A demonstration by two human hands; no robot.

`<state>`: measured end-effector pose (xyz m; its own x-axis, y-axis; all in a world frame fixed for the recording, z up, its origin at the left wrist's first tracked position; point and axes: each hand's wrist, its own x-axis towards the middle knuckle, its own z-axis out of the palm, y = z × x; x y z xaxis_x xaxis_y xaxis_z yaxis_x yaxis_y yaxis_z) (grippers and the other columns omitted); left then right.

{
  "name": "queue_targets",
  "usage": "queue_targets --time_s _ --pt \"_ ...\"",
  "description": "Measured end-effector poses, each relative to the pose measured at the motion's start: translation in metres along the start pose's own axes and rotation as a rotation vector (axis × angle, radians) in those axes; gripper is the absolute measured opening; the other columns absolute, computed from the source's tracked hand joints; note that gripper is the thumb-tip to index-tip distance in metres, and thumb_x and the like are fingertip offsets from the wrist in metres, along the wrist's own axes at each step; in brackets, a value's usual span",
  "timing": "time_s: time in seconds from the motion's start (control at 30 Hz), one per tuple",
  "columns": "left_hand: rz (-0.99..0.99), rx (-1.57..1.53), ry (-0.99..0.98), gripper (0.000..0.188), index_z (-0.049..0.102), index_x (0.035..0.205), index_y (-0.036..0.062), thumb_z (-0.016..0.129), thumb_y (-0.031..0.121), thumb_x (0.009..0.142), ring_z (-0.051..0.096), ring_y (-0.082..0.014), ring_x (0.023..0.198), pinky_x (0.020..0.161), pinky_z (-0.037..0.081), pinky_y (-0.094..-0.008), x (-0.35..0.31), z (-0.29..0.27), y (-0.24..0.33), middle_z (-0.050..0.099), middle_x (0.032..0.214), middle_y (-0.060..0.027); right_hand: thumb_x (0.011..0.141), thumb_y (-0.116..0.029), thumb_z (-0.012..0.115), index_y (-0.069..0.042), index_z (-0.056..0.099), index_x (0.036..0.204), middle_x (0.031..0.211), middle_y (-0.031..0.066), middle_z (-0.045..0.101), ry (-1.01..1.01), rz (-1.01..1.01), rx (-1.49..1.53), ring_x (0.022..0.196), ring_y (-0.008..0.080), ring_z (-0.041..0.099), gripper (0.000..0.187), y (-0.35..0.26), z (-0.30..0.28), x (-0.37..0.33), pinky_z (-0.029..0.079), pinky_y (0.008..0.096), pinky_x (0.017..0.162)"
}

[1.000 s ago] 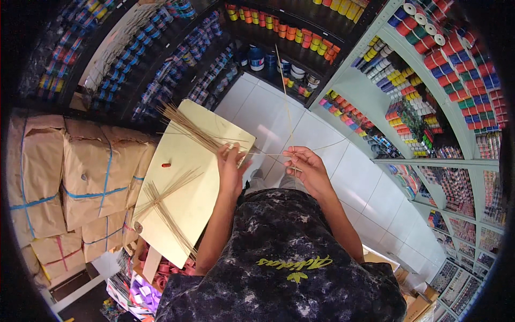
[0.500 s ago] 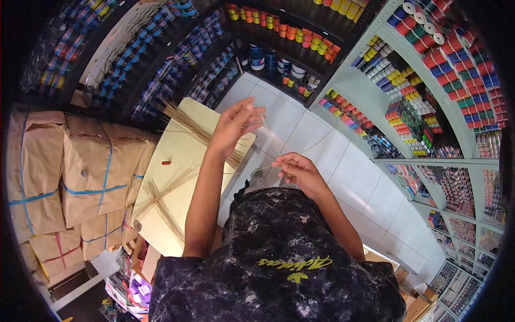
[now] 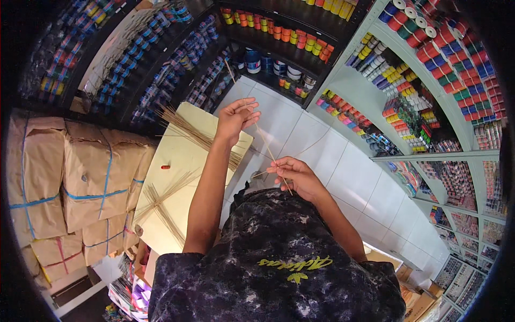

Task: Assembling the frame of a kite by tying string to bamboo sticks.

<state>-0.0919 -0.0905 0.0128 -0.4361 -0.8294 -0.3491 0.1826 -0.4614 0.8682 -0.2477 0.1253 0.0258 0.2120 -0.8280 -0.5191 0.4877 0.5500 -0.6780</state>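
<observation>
My left hand [image 3: 236,121] is raised over the table's right side, its fingers closed around a long, thin tan stick [image 3: 264,140]. The stick slants from above that hand down to my right hand [image 3: 296,174], and its lower end sticks out below the fingers. My right hand pinches the stick together with other thin strands, which spread out left and right, one curving over the floor. Beside my left forearm, on the cream table [image 3: 152,197], lie a bundle of similar sticks [image 3: 188,130] and a crossed set of sticks [image 3: 157,201].
A small red object [image 3: 165,167] lies on the table. Brown paper parcels [image 3: 91,166] tied with string are stacked at left. Dark shelves [image 3: 284,51] with spools and tubs stand ahead, pale shelves [image 3: 424,159] of colourful spools at right. White floor tiles [image 3: 316,145] run between.
The stick between my hands now stands straighter, its upper end reaching well past my left hand. That hand's fingers have curled inward and it has shifted slightly right. My right hand stays nearly in place.
</observation>
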Motion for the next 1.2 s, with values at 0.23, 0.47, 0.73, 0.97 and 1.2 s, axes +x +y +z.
queue_targets --time_s 0.23,0.47,0.73,0.97,1.2 --pt "-0.067 -0.073 -0.028 0.034 0.059 0.125 -0.0015 0.060 -0.002 0.091 0.070 -0.0265 0.096 0.085 0.060 -0.0339 0.007 -0.012 -0.002 0.066 0.117 -0.0181 0.099 -0.016 0.058 -0.008 0.056 0.123 0.121 0.0069 0.065 0.034 -0.017 -0.042 0.088 0.0119 0.062 0.025 -0.001 -0.002 -0.002 0.053 0.0269 0.070" --pt "-0.252 -0.188 -0.035 0.040 0.049 0.136 0.0006 0.052 0.016 0.099 0.065 -0.0283 0.112 0.098 0.054 -0.0375 0.028 -0.018 0.014 0.063 0.126 -0.0181 0.099 -0.019 0.058 -0.010 0.058 0.123 0.121 0.0056 0.065 0.049 -0.023 -0.076 0.091 0.0128 0.064 0.025 -0.003 -0.006 -0.011 0.053 0.0271 0.070" --pt "-0.108 -0.243 0.081 0.034 0.049 0.133 -0.0021 0.045 0.001 0.100 0.065 -0.0313 0.111 0.095 0.056 -0.0390 0.074 -0.033 0.010 0.062 0.125 -0.0227 0.099 -0.017 0.058 -0.008 0.058 0.123 0.120 0.0061 0.065 0.025 -0.020 -0.044 0.091 0.0131 0.064 0.026 -0.005 -0.013 -0.023 0.054 0.0283 0.072" --pt "-0.019 -0.225 0.125 0.032 0.053 0.130 -0.0024 0.047 0.001 0.099 0.065 -0.0307 0.110 0.095 0.056 -0.0387 0.085 -0.003 0.001 0.062 0.124 -0.0220 0.100 -0.016 0.056 -0.005 0.057 0.124 0.120 0.0085 0.065 0.025 -0.055 0.007 0.091 0.0147 0.065 0.026 -0.013 -0.024 -0.028 0.056 0.0294 0.075" --pt "-0.365 -0.313 0.083 0.068 0.031 0.138 -0.0138 0.058 0.033 0.097 0.061 -0.0398 0.114 0.100 0.049 -0.0511 0.088 0.013 0.005 0.057 0.126 -0.0286 0.100 -0.015 0.057 -0.004 0.055 0.126 0.120 0.0111 0.065 0.078 -0.130 0.065 0.093 0.0164 0.066 0.029 -0.019 -0.047 -0.036 0.057 0.0292 0.076"
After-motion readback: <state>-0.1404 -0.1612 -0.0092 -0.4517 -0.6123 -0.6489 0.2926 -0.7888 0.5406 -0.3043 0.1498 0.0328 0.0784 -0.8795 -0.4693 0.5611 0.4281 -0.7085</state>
